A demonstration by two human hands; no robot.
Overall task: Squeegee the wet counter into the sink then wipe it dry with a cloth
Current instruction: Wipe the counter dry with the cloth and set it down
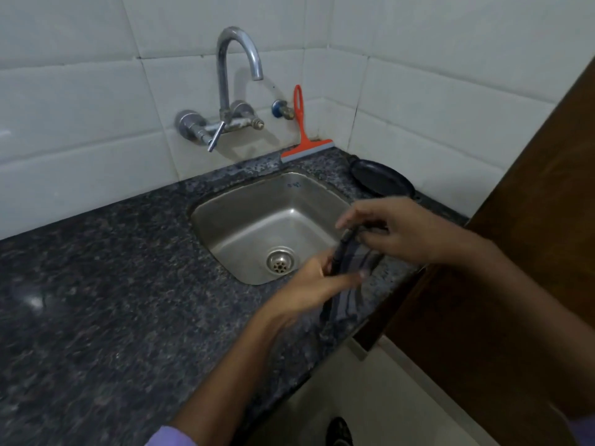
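Note:
A dark grey striped cloth [349, 284] hangs between both hands over the near right corner of the steel sink [244, 220]. My left hand [309, 281] grips its lower part, and my right hand [392, 230] pinches its upper edge. The orange squeegee [302, 136] leans upright against the white tiled wall behind the sink, its blade resting on the dark speckled granite counter [112, 284]. Neither hand touches the squeegee.
A chrome tap [231, 85] is mounted on the wall above the sink. A black pan [380, 177] lies on the counter in the far right corner. A brown wooden panel [515, 252] stands at the right. The counter's front edge runs diagonally at the lower right.

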